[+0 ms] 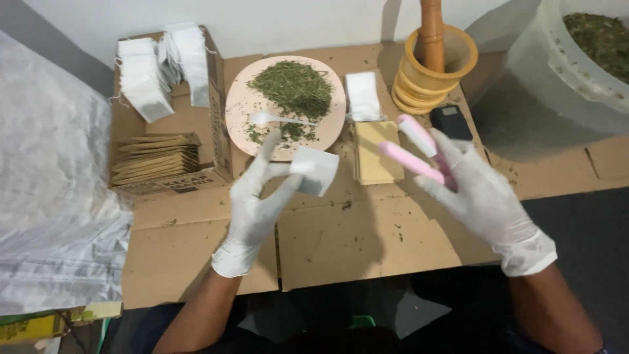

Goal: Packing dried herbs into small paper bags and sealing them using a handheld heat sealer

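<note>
My left hand (255, 203), in a white glove, pinches a small white tea bag (316, 170) by its edge above the cardboard. My right hand (481, 196), also gloved, holds a pink hinged sealing tool (413, 147) with its two arms spread apart, to the right of the bag. Behind the hands lies a pale pink plate (241, 105) with a heap of dried green herb (293, 86) and a white plastic spoon (275, 118) resting on it.
A cardboard box (216, 98) at the left holds white empty bags (160, 65) and tan envelopes (157, 157). More envelopes (377, 157) and a white bag (362, 95) lie right of the plate. A wooden mortar with pestle (436, 62), a black device (450, 121), a herb-filled tub (570, 72), a plastic sheet (52, 196).
</note>
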